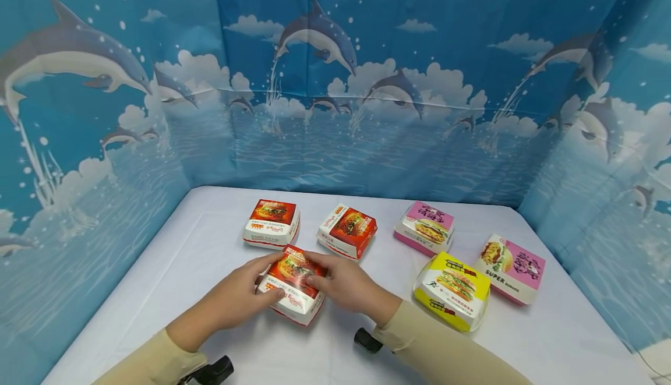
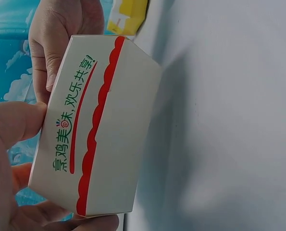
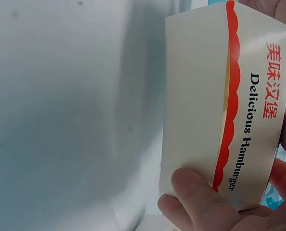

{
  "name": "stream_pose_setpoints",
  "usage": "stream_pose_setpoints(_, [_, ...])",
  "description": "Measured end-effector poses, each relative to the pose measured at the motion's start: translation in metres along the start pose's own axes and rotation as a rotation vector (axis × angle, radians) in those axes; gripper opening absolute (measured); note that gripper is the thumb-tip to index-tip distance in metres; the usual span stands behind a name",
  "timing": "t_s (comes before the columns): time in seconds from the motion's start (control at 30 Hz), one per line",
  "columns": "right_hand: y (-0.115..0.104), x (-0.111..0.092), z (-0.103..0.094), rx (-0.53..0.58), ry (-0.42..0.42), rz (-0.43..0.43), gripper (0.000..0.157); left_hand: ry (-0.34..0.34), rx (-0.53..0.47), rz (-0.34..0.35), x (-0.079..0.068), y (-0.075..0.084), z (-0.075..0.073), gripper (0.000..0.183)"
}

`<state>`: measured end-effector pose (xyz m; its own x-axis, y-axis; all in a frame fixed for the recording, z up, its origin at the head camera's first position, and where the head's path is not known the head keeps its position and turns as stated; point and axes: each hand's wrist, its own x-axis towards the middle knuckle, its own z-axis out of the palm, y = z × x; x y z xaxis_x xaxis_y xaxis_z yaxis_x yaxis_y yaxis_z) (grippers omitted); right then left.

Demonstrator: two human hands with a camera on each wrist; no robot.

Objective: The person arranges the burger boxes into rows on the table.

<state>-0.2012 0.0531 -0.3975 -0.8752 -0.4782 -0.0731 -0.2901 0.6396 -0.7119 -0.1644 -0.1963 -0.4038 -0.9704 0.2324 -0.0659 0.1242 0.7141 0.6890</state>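
Note:
A red and white hamburger box [image 1: 292,274] with a burger picture on its lid is held between both hands at the front middle of the table. The left hand [image 1: 243,296] grips its left side, thumb on the lid's near edge. On the other side the right hand [image 1: 352,285] holds it, thumb lying on the red top. In the left wrist view, one white side of the box [image 2: 97,130] with a red scalloped band shows. Its opposite side, lettered "Delicious Hamburger" [image 3: 248,115], appears in the right wrist view. Whether it touches the table cannot be told.
Behind stand two more red and white boxes [image 1: 271,222] [image 1: 347,230]. To the right are a yellow box [image 1: 453,290] and two pink ones [image 1: 426,226] [image 1: 511,268]. A white cloth covers the table [image 1: 173,268]; a dolphin-print curtain [image 1: 335,152] encloses its back and sides.

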Motion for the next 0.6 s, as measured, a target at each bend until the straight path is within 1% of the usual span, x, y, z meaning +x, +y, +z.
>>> stream_pose_setpoints(0.33, [-0.013, 0.014, 0.009, -0.051, -0.021, -0.016, 0.059, 0.022, 0.001, -0.030, -0.005, -0.011, -0.011, 0.074])
stream_pose_setpoints(0.6, [-0.020, 0.024, 0.019, -0.029, -0.048, 0.010, 0.060, 0.041, 0.015, -0.043, -0.009, -0.020, -0.016, 0.076])
